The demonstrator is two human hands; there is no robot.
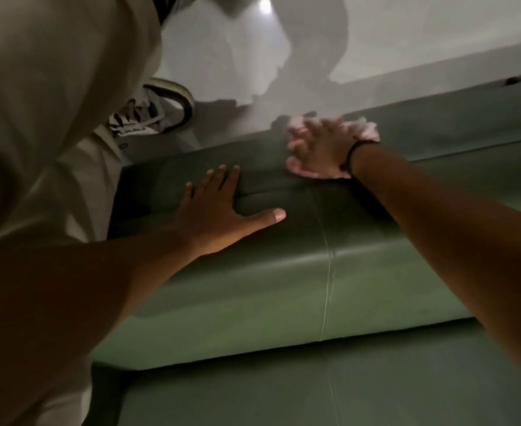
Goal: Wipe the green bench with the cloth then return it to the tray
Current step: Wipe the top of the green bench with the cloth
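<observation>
Right hand [317, 146] is down flat on the pink cloth [366, 130], fingers spread and pressing it onto the green bench [283, 287], not pinching it, just pinning it under the palm. The hand is blurred, so the exact finger lay is hard to read. The cloth peeks out past the fingertips on the far side, at the right by the wrist, and again under the heel of the hand on the near side. A dark band [349, 156] circles that wrist. All of this sits at the far edge of the bench's top cushion, right where the padding rolls over toward the floor.

Left hand [219, 210] lies open, palm down on the bench, holding nothing, thumb stretched out to the right, fingers pointing to the far edge. It rests just left of the right hand, apart from the cloth. A stitched seam [326, 272] runs down the cushion between the two forearms.

Beyond the bench edge, the pale floor [406, 41] carries the person's shadow. At far left, a pale shoe with dark trim [157, 112] stands on it, beside a light-coloured garment [53, 87] filling the left side.
</observation>
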